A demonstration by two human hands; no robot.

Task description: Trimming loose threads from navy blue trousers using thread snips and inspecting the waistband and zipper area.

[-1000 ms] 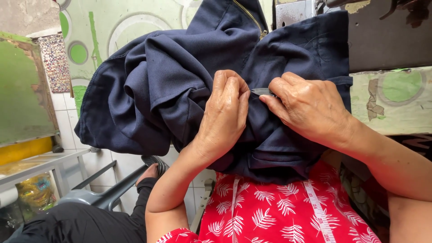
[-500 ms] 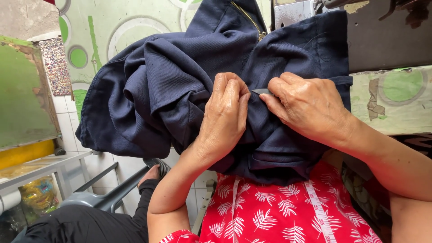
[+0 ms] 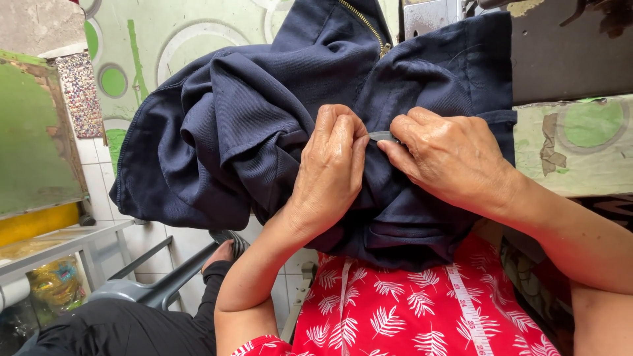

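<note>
**Two hands pinch a small grey tool over bunched navy cloth**

A navy blue garment (image 3: pixel 250 138) lies heaped on the counter (image 3: pixel 580 145), its lower folds hanging over the edge onto the person's lap. A brass zipper (image 3: pixel 366 26) runs along its upper part. The left hand (image 3: pixel 330 171) rests on the middle of the cloth, fingers curled and drawn together, pressing a fold down beside the tool. The right hand (image 3: pixel 448 155) meets it from the other side — its thumb and forefinger are closed on a small grey tool (image 3: pixel 384 136), whose tip sits in the narrow gap between the two hands, right against the fabric. What kind of tool it is cannot be told.

Below, a red dress with white leaf print (image 3: pixel 409 310) covers the lap, and a white measuring tape (image 3: pixel 467 310) hangs down over it. To the lower left — another person's dark trouser leg (image 3: pixel 132 329) and a grey plastic chair (image 3: pixel 151 287).
</note>
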